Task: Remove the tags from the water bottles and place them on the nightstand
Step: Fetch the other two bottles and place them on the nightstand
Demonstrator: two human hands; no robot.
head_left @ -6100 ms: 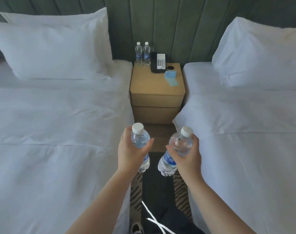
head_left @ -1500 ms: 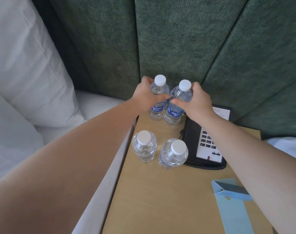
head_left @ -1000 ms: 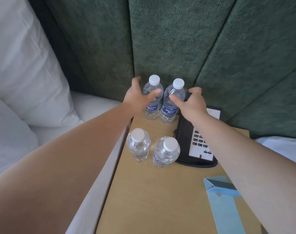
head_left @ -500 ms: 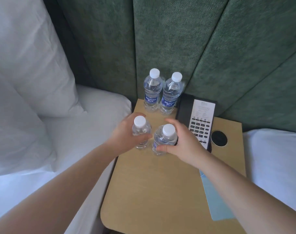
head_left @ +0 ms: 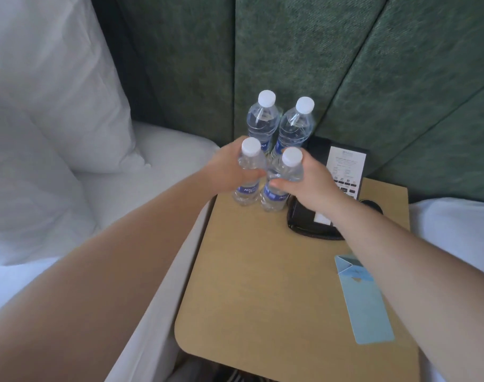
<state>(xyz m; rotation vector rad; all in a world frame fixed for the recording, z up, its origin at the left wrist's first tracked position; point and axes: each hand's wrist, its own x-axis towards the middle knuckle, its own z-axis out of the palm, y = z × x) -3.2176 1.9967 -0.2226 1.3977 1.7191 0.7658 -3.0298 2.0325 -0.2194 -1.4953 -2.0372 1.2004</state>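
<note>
Against green headboard, at nightstand (head_left: 263,271) back-left corner: left hand (head_left: 224,172) and right hand (head_left: 309,186) closed round front bottles (head_left: 249,177); best lowered level, clear of rear bottles (head_left: 263,119).

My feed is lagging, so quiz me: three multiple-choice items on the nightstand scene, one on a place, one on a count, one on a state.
1. Where does the black phone sit relative to the water bottles?
A. left of them
B. right of them
C. on the bed

2. How many water bottles are in view?
A. two
B. three
C. four

3. What are the hands doing?
A. each grips a front bottle
B. both rest flat on the nightstand
C. both hold the blue card

Answers:
1 B: the phone lies on the nightstand to the bottles' right.
2 C: two back bottles stand by the green headboard, two more in front.
3 A: the left hand wraps the front left bottle, the right hand the front right bottle.
</note>
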